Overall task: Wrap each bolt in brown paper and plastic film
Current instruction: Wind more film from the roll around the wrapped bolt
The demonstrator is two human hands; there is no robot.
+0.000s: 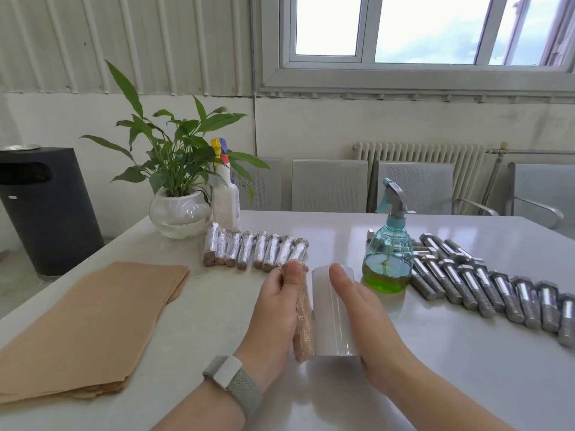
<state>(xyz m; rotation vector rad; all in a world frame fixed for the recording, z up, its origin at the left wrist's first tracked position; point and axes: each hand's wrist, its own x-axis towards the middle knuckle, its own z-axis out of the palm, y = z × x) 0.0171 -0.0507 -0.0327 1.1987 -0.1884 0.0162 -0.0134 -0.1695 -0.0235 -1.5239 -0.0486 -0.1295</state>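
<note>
Brown-papered bolt (302, 318) runs lengthwise away from me, pinched in left hand (277, 309); film roll (334, 315) touches its right side, right hand (364, 309) fingers flat on it.

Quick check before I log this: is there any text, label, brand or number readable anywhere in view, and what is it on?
No text can be read anywhere.
White spray bottle: a label on its side, too blurred to read.
Black bin: a small pale sticker, too small to read.
Wristband: pale face, no digits showing.
Teal spray bottle, film roll, brown paper, bolts: no markings visible.
</note>
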